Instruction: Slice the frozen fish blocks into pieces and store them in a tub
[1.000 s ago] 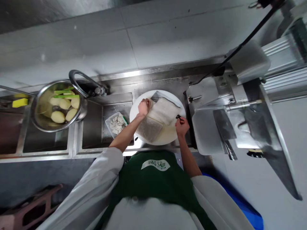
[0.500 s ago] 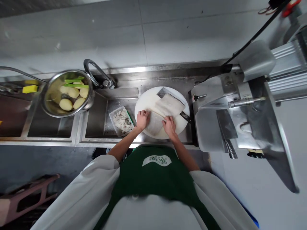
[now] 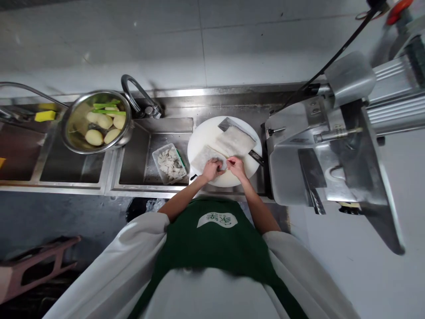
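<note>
A round white cutting board [image 3: 198, 137] lies in front of me with two pale, thin, flat pieces of food whose kind I cannot make out. My left hand [image 3: 213, 169] has its fingers curled at the near edge of the left pale piece [image 3: 205, 155]. Just to its right, my right hand [image 3: 236, 166] pinches at that piece's near right corner. The other pale piece [image 3: 236, 141] rests across a cleaver [image 3: 256, 157], whose black handle points to the lower right and whose blade is partly covered.
Left of the board, a plastic tub [image 3: 171, 164] of pale cut pieces stands in the sink [image 3: 134, 161]. A steel bowl [image 3: 68, 137] holds peeled potatoes and green stalks near the faucet [image 3: 137, 95]. At right, a second cleaver [image 3: 310, 170] lies on a slicing machine [image 3: 285, 173].
My left hand has moved right and toward me, from the piece's left side to its near edge. My right hand now pinches beside it. The view has shifted slightly.
</note>
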`<state>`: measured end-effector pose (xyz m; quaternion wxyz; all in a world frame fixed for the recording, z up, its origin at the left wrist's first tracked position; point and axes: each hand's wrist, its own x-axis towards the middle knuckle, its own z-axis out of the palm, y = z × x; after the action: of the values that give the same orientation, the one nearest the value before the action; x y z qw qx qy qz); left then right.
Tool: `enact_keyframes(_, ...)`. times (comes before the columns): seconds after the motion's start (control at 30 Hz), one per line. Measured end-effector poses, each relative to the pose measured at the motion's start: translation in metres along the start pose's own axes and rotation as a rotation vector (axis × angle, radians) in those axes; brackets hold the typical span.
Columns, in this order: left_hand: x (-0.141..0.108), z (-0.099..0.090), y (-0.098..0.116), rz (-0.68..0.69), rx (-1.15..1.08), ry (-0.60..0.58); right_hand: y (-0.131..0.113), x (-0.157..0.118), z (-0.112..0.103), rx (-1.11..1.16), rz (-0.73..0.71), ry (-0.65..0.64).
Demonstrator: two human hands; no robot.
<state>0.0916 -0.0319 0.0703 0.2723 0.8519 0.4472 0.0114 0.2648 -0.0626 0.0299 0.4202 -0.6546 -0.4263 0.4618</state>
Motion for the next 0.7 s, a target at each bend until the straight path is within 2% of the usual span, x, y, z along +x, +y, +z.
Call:
enact_keyframes(0.13,0.003,-0.008,-0.005,0.027,-0.065,-0.038,0.011,-0.001,0.001,0.180,0.060,-0.010)
enact_keyframes(0.37,0.002,-0.003,0.028,-0.099,0.243,-0.059,0.016,-0.009,0.004,0.275,0.090,0.029)
enact_keyframes(0.47,0.008,-0.003,0.036,-0.158,0.261,-0.098,0.015,-0.011,0.003,0.228,0.111,0.035)
enact_keyframes(0.53,0.014,-0.008,0.033,-0.234,0.155,-0.092,0.011,-0.016,0.004,0.125,0.095,0.125)
enact_keyframes(0.63,0.019,-0.020,0.015,-0.341,-0.141,-0.017,-0.002,-0.032,0.009,-0.083,-0.003,0.293)
enact_keyframes(0.7,0.018,-0.027,0.000,-0.365,-0.281,0.035,-0.012,-0.046,0.014,-0.212,-0.103,0.218)
